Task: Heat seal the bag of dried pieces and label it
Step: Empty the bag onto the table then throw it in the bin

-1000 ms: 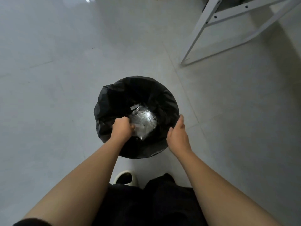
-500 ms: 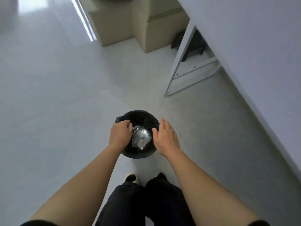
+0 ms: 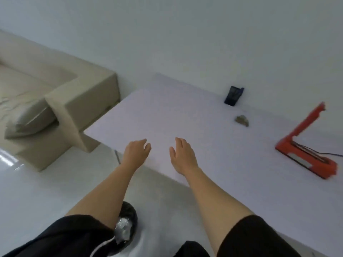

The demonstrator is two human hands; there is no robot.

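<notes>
Reaching over the table [image 3: 167, 112], both hands are empty and loosely spread; the bag [image 3: 241, 120] lies ahead-right, nearer the right hand [image 3: 182, 154] than the left hand [image 3: 136, 153].

One head-worn wide-angle view, tilted, looking down across a white table [image 3: 185, 112]; sofa [image 3: 61, 101] upper left; wall behind.

Matt white table [image 3: 167, 112], glossy floor [image 3: 27, 191], red plastic heat sealer [image 3: 304, 156], beige cloth sofa [image 3: 74, 101].
</notes>
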